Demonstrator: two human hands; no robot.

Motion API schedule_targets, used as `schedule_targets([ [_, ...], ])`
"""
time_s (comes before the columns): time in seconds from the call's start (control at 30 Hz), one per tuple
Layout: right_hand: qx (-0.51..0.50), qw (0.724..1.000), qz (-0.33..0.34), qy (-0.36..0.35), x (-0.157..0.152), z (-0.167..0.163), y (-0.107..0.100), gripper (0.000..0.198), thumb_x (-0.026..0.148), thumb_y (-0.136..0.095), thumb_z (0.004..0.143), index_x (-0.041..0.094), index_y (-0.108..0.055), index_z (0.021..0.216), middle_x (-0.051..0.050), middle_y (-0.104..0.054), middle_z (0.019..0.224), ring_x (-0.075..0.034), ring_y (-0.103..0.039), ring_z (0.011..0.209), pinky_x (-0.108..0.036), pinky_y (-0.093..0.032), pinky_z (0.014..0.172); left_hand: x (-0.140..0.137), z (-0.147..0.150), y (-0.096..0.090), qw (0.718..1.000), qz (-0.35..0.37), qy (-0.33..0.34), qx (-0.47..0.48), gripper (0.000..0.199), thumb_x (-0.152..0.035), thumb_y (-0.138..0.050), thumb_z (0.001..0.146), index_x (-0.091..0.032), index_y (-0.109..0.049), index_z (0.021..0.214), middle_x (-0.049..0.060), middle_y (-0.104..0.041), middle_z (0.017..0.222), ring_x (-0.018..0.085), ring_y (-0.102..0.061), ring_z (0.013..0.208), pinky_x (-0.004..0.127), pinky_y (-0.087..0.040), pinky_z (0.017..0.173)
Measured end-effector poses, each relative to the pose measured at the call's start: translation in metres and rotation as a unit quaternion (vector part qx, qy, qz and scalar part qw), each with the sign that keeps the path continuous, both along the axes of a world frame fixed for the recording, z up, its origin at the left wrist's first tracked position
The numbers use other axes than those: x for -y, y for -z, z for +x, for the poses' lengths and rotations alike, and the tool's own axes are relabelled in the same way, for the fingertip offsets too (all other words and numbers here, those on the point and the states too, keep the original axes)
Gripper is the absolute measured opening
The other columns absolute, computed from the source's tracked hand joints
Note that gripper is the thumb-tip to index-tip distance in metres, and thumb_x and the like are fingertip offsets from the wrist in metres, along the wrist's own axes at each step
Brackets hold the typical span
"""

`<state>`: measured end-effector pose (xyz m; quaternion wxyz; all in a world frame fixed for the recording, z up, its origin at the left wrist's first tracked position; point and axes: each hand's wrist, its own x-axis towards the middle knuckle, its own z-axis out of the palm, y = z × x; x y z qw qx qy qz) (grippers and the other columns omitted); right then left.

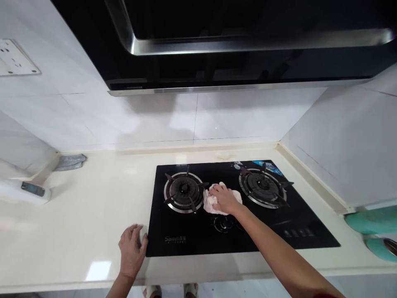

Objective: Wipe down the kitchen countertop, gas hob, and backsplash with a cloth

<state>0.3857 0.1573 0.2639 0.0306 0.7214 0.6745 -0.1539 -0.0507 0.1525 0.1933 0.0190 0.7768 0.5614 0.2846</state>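
Between the two burners, my right hand (225, 199) is closed over a crumpled white cloth (211, 203) and presses it on the black glass of the gas stove (198, 242). The cloth lies close to the left burner (184, 188), and the control knob (226, 222) is just in front of it. My left hand (130, 248) rests on the counter at the stove's left front corner, fingers curled. A small white thing (143, 233) shows between its thumb and fingers, too hidden to name. The right burner (263, 188) stands beyond my right hand.
A black range hood (242, 66) hangs low above the stove. On the cream counter (83, 215) are a grey folded packet (71, 162) and a white device with a dark display (32, 188). Green objects (372, 221) stand at the right edge, by the tiled wall (350, 145).
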Motion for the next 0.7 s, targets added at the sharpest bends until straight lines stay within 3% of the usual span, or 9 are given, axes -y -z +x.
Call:
schedule_targets([
  [0.17, -0.001, 0.991, 0.013, -0.13, 0.029, -0.036, -0.007, 0.044, 0.029, -0.071, 0.074, 0.024, -0.064, 0.117, -0.01, -0.052, 0.132, -0.032, -0.04, 0.121, -0.046, -0.032, 0.1, 0.002, 0.002, -0.002, 1.0, 0.002, 0.0, 0.003, 0.027, -0.035, -0.053, 0.091, -0.023, -0.065, 0.112, 0.011, -0.062, 0.115, 0.029, -0.057, 0.11, 0.045, -0.045, 0.093],
  [0.37, -0.05, 0.961, 0.008, -0.273, 0.051, -0.072, -0.01, 0.046, 0.027, -0.071, 0.074, 0.024, -0.065, 0.119, -0.009, -0.057, 0.125, -0.029, -0.044, 0.115, -0.046, -0.031, 0.103, 0.004, 0.003, -0.003, 1.0, -0.006, -0.003, 0.014, 0.026, -0.035, -0.053, 0.092, -0.022, -0.064, 0.112, 0.011, -0.062, 0.117, 0.029, -0.056, 0.113, 0.045, -0.044, 0.094],
  [0.47, -0.05, 0.963, 0.016, -0.263, 0.069, -0.108, 0.003, 0.053, 0.032, -0.073, 0.073, 0.022, -0.063, 0.124, -0.012, -0.056, 0.131, -0.032, -0.046, 0.115, -0.049, -0.033, 0.101, 0.006, 0.003, -0.004, 1.0, -0.015, -0.002, 0.016, 0.025, -0.034, -0.053, 0.093, -0.022, -0.063, 0.113, 0.011, -0.062, 0.118, 0.029, -0.056, 0.114, 0.045, -0.044, 0.095],
  [0.57, -0.052, 0.975, 0.064, -0.208, 0.079, -0.15, 0.019, 0.055, 0.036, -0.075, 0.072, 0.022, -0.063, 0.125, -0.013, -0.055, 0.136, -0.035, -0.045, 0.119, -0.053, -0.032, 0.105, 0.007, 0.002, -0.004, 1.0, -0.015, 0.002, 0.019, 0.025, -0.033, -0.053, 0.095, -0.022, -0.063, 0.114, 0.01, -0.062, 0.117, 0.028, -0.056, 0.113, 0.045, -0.044, 0.096],
  [0.7, -0.067, 0.975, 0.116, -0.177, 0.058, -0.199, 0.025, 0.051, 0.035, -0.071, 0.077, 0.023, -0.062, 0.126, -0.012, -0.054, 0.135, -0.033, -0.046, 0.121, -0.051, -0.032, 0.107, 0.006, -0.001, 0.0, 0.999, 0.004, 0.016, 0.029, 0.026, -0.032, -0.051, 0.097, -0.021, -0.061, 0.118, 0.011, -0.062, 0.116, 0.027, -0.056, 0.111, 0.044, -0.045, 0.096],
])
